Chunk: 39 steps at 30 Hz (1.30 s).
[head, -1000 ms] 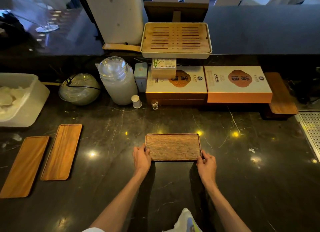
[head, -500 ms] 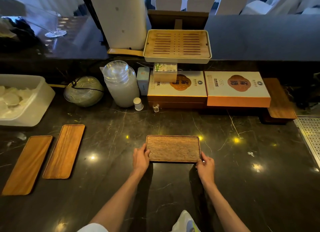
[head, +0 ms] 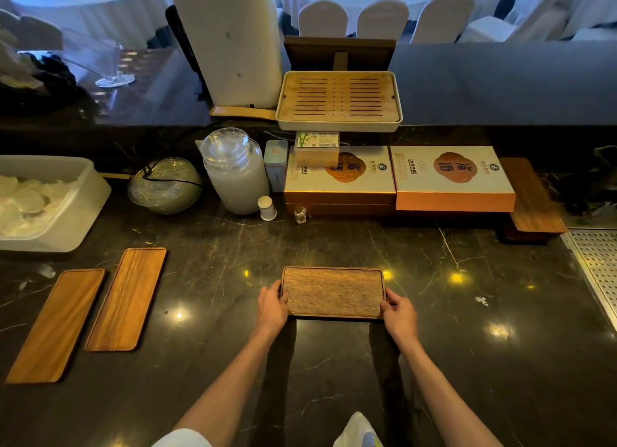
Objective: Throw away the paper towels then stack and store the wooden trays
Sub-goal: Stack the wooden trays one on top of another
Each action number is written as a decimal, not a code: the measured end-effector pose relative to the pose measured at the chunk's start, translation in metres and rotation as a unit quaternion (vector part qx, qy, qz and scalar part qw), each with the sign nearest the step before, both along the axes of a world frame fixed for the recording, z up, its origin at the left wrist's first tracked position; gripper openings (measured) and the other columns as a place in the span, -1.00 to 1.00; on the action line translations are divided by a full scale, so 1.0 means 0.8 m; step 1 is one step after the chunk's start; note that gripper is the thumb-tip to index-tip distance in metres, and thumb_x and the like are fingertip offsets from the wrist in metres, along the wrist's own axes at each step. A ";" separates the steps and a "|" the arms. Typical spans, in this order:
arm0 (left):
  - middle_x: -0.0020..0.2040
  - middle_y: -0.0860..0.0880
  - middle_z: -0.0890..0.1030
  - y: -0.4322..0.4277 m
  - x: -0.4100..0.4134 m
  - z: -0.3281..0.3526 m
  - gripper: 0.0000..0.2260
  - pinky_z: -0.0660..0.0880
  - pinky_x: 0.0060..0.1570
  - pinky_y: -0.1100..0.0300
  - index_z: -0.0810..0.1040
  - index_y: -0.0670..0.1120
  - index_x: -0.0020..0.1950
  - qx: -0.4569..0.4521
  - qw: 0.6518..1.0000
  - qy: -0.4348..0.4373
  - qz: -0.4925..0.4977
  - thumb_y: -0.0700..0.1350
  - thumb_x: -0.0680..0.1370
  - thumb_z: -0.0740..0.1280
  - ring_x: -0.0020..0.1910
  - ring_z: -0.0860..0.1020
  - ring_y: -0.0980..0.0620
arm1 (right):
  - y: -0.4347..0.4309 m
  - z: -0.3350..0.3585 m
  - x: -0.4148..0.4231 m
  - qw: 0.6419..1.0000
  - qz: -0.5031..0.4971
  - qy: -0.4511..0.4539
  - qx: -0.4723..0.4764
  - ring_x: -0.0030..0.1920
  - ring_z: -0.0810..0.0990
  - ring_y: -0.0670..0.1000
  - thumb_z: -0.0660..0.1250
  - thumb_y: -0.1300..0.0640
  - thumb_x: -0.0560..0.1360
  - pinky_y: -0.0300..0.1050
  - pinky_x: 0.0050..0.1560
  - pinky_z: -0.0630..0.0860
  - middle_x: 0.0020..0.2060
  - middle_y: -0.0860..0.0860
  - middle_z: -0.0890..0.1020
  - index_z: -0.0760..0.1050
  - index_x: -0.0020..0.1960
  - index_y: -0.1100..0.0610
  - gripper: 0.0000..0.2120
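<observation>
Forearms are reaching in from the near edge of the dark marble countertop (head: 500,363), and the left hand (head: 272,308) and right hand (head: 399,314) are each gripping a short end of the dark wooden tray (head: 334,293), thumbs lying over its rim. The tray is sitting level around the middle of the countertop, slightly toward the near edge; whether it is resting on the stone or lifting just clear cannot be told. It is looking stiff and fairly light, a solid board with a low raised lip, so a hold at both ends is probably keeping it balanced and giving the thumbs something to catch. The polished stone is likely letting it slide easily, which is calling for a lift, not a push. Toward the left edge, two long wooden trays (head: 128,298) (head: 56,324) are lying side by side, apart from each other and well apart from the held one. They are appearing thin and flush with the surface, so tipping up one short end is likely the way in. Being narrower and longer, they are probably stacking best as a pair. Along the far edge, a glass jar (head: 235,176) is standing just beside two gift boxes (head: 454,179), fragile neighbours for any swinging tray.
</observation>
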<state>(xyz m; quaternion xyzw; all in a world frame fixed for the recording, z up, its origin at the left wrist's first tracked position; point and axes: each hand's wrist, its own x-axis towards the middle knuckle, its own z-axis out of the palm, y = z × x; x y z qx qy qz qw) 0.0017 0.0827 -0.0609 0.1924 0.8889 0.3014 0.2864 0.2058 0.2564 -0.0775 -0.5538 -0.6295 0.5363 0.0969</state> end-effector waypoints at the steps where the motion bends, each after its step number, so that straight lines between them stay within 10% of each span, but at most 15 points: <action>1: 0.16 -0.11 0.51 -0.001 0.000 -0.001 -0.68 0.41 0.25 0.06 0.43 -0.06 0.38 0.003 1.000 0.001 -0.001 -0.17 0.62 0.21 0.18 0.43 0.02 | -0.002 0.000 0.001 1.000 -0.003 0.001 0.005 0.05 0.60 -0.05 0.23 0.22 0.60 -0.14 0.07 0.58 0.19 0.09 0.58 0.41 0.41 0.05 -0.61; 8: 0.09 -0.08 0.47 -0.004 0.002 -0.001 -0.68 0.42 0.22 0.12 0.46 -0.04 0.33 0.020 1.000 0.013 -0.002 -0.25 0.60 0.22 0.08 0.41 0.10 | 0.002 0.003 0.000 1.000 -0.013 0.001 0.013 0.07 0.62 0.00 0.24 0.21 0.59 0.00 0.15 0.58 0.17 0.11 0.60 0.43 0.39 0.10 -0.64; 25: 0.19 -0.10 0.61 0.001 -0.001 0.014 -0.67 0.48 0.29 0.01 0.49 -0.12 0.33 -0.005 1.000 0.004 -0.014 -0.29 0.56 0.27 0.23 0.55 -0.02 | 0.008 0.007 0.006 0.999 0.024 -0.037 0.018 -0.06 0.50 -0.17 0.23 0.20 0.60 -0.40 -0.22 0.37 0.14 0.04 0.65 0.45 0.36 0.09 -0.66; 31: 0.22 -0.11 0.58 0.014 -0.001 0.029 -0.69 0.46 0.23 0.09 0.44 -0.16 0.34 0.036 0.999 -0.005 0.037 -0.14 0.61 0.24 0.23 0.54 -0.07 | 0.011 0.020 0.005 0.998 -0.003 0.043 -0.036 0.36 0.45 0.06 0.19 0.10 0.62 0.01 0.30 0.47 0.43 0.07 0.40 0.17 0.53 0.09 -0.50; 39: 0.43 -0.19 0.41 0.009 -0.008 0.043 -0.43 0.44 0.31 0.03 0.12 -0.20 0.54 0.097 0.971 -0.178 0.128 -0.19 0.58 0.29 0.39 0.43 -0.12 | 0.000 0.024 0.007 0.994 0.079 0.058 -0.056 0.33 0.44 -0.04 0.18 0.11 0.63 -0.15 0.25 0.41 0.42 0.01 0.42 0.13 0.54 0.03 -0.49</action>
